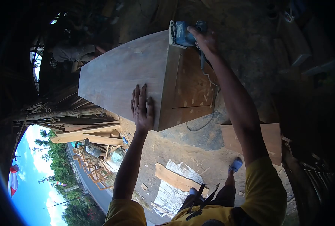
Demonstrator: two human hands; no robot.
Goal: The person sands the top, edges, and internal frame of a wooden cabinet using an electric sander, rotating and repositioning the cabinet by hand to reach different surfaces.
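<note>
A blue power sander (183, 34) is in my right hand (207, 40), whose fingers wrap round its body. Its flat pad rests against the far corner edge of a large wooden cabinet-like piece (118, 69). My left hand (142, 107) lies flat on the broad pale top panel, near its closer edge, fingers stretched out and holding nothing. The side of the piece shows a framed reddish panel (195, 84) with light filler-like spots. A thin cord (209, 77) hangs from the sander and runs down beside the piece.
Boards (86, 135) and chair frames (94, 167) stand at the left by the road. A white sheet (171, 196) and a loose plank (178, 179) lie near my feet. A wooden panel (263, 141) is at the right. Another person (75, 52) is beyond the piece.
</note>
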